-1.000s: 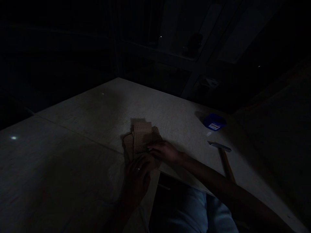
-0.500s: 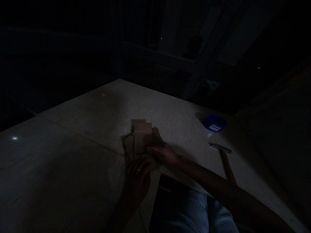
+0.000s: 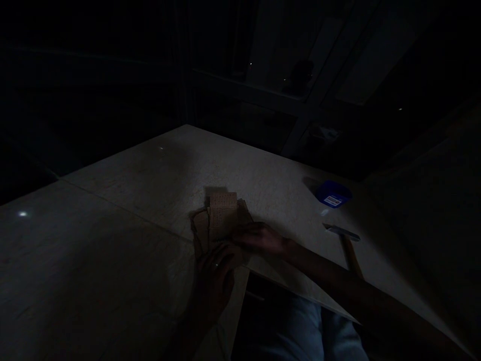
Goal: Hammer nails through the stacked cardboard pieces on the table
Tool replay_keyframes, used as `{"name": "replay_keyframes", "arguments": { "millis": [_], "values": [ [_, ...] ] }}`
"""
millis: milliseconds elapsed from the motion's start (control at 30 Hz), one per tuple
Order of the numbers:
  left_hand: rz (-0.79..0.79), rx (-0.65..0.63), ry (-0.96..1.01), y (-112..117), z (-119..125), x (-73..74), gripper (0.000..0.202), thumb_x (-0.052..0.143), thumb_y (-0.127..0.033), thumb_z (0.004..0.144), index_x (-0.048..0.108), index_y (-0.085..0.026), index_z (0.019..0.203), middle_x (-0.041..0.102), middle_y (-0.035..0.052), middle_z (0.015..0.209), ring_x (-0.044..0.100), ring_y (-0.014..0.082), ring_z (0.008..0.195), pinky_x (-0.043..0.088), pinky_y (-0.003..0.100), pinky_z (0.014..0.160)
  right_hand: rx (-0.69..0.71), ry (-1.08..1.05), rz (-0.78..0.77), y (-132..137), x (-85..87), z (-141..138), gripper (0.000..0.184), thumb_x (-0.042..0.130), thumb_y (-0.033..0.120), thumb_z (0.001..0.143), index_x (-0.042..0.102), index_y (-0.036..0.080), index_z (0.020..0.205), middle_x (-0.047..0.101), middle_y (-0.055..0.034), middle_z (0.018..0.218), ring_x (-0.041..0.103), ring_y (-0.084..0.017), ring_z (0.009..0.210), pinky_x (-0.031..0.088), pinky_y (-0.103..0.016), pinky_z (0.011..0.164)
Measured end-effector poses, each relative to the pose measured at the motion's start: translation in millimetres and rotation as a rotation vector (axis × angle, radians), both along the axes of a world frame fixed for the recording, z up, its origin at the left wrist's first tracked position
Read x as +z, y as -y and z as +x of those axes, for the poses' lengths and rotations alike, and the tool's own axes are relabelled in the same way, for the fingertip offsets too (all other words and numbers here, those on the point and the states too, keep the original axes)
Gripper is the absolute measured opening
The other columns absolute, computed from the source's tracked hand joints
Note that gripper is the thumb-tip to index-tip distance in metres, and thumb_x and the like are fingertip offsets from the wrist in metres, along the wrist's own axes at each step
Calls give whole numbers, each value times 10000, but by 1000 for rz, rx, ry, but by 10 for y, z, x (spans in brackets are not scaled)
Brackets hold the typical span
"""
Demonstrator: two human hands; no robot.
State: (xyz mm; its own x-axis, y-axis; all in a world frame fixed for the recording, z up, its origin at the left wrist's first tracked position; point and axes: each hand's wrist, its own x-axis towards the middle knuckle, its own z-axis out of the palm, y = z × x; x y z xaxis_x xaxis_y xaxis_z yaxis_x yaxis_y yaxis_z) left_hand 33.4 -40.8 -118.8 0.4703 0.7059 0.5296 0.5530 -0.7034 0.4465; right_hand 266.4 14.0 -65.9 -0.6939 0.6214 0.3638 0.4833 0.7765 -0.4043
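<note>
In dim light, a brown cardboard piece point(image 3: 223, 215) with several strips or flaps lies on the pale table, one upright strip in the middle and others fanned to both sides. My left hand point(image 3: 216, 271), a ring on one finger, is bent over the near end of the cardboard, its fingertips pressed on it. From the right, my right hand point(image 3: 261, 238) lies across the lower right part with its fingers stretched out flat against the cardboard. The two hands' fingertips nearly meet and cover the cardboard's near part.
To the right stands a blue plastic tub point(image 3: 333, 193) with a white label. Nearer lies a hammer point(image 3: 349, 250) with a wooden handle and metal head. A small whitish item point(image 3: 324, 212) is by the tub. The table's edge point(image 3: 285, 287) runs above my legs.
My right hand has slid slightly toward me and its fingers have straightened out flatter over the cardboard. My left hand stays nearly in place.
</note>
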Motion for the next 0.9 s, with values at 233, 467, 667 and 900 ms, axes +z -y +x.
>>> {"name": "replay_keyframes", "arguments": {
  "millis": [233,467,667,900],
  "values": [
    [15,20,-44,22,16,20,407,493,-92,880,624,-208,1247,641,94,1345,532,269,1298,425,483,1061,-659,-525,-306,-449,-91,9,218,710,382,861,762,185,939,790,-68,960,746,-226,913,595,-347,837],
    [54,41,-38,20,17,32,400,488,-94,883,646,-209,1232,645,106,1331,544,278,1274,428,486,1051,-1023,-486,-428,-1109,-328,153,191,657,323,952,690,142,1003,720,-56,1009,696,-189,886,584,-385,811],
    [32,35,-37,21,18,6,378,472,-114,920,632,-201,1251,629,104,1355,524,270,1296,421,488,1055,-1087,-450,-476,-1267,-407,64,224,644,330,965,671,149,1092,696,-69,1097,685,-201,943,579,-402,833],
    [8,31,-32,29,6,21,380,478,-105,901,634,-204,1233,627,104,1358,532,268,1285,435,496,1054,-1050,-542,-301,-1013,-351,107,275,541,341,986,690,129,1074,724,-104,1075,682,-233,1000,532,-434,922]
  ]
}}
